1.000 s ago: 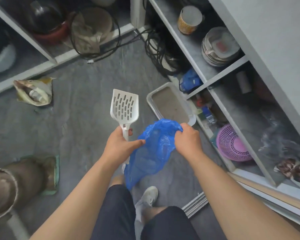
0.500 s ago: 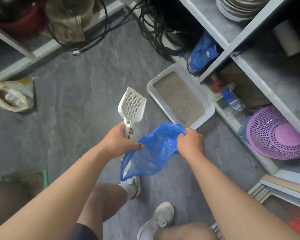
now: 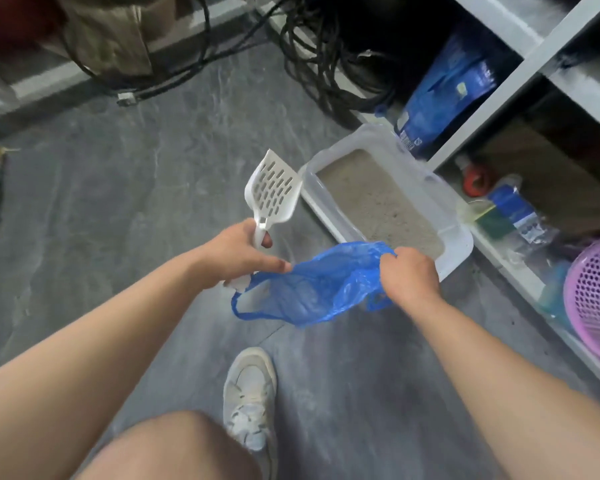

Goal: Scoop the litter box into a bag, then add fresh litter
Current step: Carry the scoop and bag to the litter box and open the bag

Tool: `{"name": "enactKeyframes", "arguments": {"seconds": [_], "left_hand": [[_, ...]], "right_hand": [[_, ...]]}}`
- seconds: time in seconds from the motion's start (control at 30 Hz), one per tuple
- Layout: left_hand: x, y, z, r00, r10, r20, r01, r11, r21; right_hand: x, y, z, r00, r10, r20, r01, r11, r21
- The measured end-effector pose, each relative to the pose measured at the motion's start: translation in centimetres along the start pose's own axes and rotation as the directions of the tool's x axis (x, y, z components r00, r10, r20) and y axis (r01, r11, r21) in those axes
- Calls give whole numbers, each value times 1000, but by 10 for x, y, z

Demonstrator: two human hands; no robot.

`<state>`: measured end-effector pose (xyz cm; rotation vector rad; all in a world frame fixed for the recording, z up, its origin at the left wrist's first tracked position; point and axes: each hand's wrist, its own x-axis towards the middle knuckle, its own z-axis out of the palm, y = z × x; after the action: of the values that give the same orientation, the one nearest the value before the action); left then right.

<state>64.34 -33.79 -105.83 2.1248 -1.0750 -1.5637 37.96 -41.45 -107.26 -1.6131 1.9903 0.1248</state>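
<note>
A white slotted litter scoop [image 3: 272, 192] points up and away, its handle gripped by my left hand [image 3: 238, 252], whose forefinger also touches the rim of a blue plastic bag [image 3: 312, 289]. My right hand [image 3: 407, 277] pinches the bag's other rim, so the bag hangs between both hands just above the floor. A white litter box [image 3: 456, 244] with grey litter lies on the floor right behind the bag, against the shelf unit. A blue litter pouch [image 3: 444, 95] leans in the shelf behind the box.
Black cables [image 3: 326, 64] coil at the back corner. White shelving [image 3: 520, 74] runs along the right, with a pink basket [image 3: 596, 299] and small bottles [image 3: 513, 213] on the bottom level. My shoe [image 3: 250, 396] and knee are below the bag on the grey floor.
The view has dropped closer to the floor and the litter box. Both hands have pulled the bag wider and lower, and the scoop has tilted towards the box.
</note>
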Motion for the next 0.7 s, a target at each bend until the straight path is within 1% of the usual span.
{"name": "enactKeyframes", "arguments": {"seconds": [0.03, 0.1, 0.17, 0.2, 0.23, 0.27, 0.33, 0.4, 0.47, 0.53, 0.6, 0.63, 0.7], "left_hand": [[6, -5, 6, 1000, 11, -3, -11, 1000, 8], [20, -16, 16, 1000, 20, -2, -20, 999, 36], [30, -27, 23, 1000, 7, -13, -6, 999, 47], [35, -31, 27, 1000, 4, -27, -2, 999, 41], [38, -35, 30, 999, 0, -46, 1, 1000, 18], [40, -38, 33, 998, -16, -62, 14, 1000, -22], [39, -45, 38, 996, -64, -55, 58, 992, -113], [36, -52, 43, 997, -78, -19, 73, 981, -178], [34, -60, 51, 998, -65, 11, 66, 974, -217], [35, -67, 59, 999, -38, 11, 40, 958, -283], [37, -70, 65, 1000, -11, 25, 21, 893, -449], [38, -71, 67, 998, 12, 57, 21, 839, -544], [37, -73, 67, 983, 87, 164, 55, 705, -707]], "right_hand": [[9, 3, 5, 1000, -7, -11, 7, 999, 31], [24, 10, 16, 1000, 2, -20, 1, 989, 150], [32, 18, 27, 1000, -21, 5, 19, 965, 262], [33, 20, 30, 999, -43, 23, 34, 956, 290], [33, 23, 31, 998, -50, 37, 36, 946, 323], [32, 27, 33, 998, -37, 49, 14, 919, 393], [28, 35, 37, 997, 4, 80, -46, 845, 532], [23, 45, 42, 991, -9, 136, -73, 807, 586], [22, 54, 48, 978, -53, 201, -85, 779, 621], [22, 63, 53, 971, -81, 223, -81, 771, 632], [22, 72, 59, 970, -95, 226, -74, 765, 640], [21, 75, 61, 969, -95, 228, -78, 757, 649], [18, 82, 65, 962, -80, 262, -125, 723, 680]]}}
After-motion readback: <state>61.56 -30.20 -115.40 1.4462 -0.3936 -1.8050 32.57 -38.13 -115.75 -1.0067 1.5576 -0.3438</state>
